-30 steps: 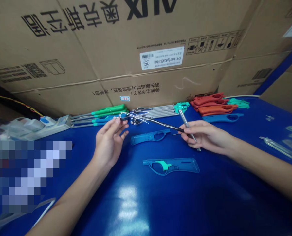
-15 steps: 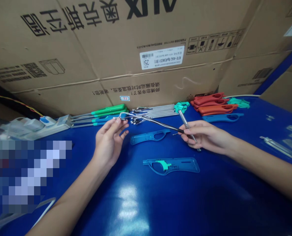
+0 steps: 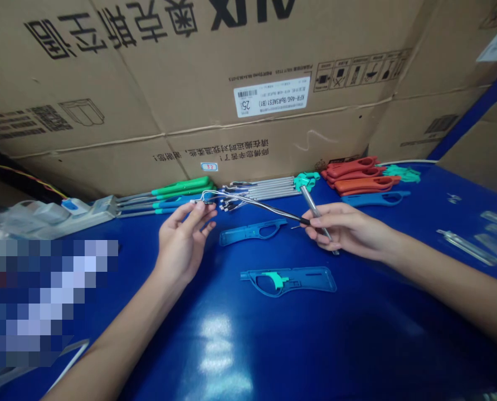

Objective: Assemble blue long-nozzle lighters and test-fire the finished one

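Observation:
A thin wire bundle stretches between my two hands above the blue table. My left hand is palm up, its fingertips pinching the wire's small connector end. My right hand is closed on the wire's black sleeved end and also grips a metal tube with a teal tip. Below the wire lie two blue plastic handle shells: a bare one and a nearer one with a teal trigger in it.
Large cardboard boxes wall off the back. Along their foot lie green-handled rods, metal tubes, red handle shells and teal parts. A white power strip sits left; clear bagged parts lie right.
Both hands keep their grip and pose; the view has only shifted slightly.

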Demonstrator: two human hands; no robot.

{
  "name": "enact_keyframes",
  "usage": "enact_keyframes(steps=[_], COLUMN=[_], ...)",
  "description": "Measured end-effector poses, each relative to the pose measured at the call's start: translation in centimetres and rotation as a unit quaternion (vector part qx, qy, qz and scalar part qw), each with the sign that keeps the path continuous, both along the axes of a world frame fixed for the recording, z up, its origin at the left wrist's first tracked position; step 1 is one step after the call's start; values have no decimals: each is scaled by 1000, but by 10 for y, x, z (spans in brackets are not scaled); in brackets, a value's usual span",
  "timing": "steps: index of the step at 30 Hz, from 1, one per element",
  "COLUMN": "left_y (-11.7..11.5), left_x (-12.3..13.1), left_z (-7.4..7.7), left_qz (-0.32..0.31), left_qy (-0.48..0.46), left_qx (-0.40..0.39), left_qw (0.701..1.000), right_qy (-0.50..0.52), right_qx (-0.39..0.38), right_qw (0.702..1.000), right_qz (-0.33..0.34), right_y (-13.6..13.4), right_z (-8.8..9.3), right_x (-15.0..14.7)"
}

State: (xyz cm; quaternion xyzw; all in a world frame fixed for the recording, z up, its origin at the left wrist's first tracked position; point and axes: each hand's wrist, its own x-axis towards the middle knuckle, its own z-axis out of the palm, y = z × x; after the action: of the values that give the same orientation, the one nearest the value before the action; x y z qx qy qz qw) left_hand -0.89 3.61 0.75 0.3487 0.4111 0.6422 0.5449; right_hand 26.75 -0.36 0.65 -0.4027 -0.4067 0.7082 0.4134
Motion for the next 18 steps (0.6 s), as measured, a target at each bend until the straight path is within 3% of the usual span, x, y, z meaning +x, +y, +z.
enact_keyframes(steps=[18], left_y=[-1], left_x=[0], left_z=[1], left_qz=[28], left_qy=[28], left_qx=[40], left_qw=[998], right_qy=[-2], right_qx=[8], right_qw=[1000], right_qz=[2], right_y=[1], right_z=[-2], right_x=[2])
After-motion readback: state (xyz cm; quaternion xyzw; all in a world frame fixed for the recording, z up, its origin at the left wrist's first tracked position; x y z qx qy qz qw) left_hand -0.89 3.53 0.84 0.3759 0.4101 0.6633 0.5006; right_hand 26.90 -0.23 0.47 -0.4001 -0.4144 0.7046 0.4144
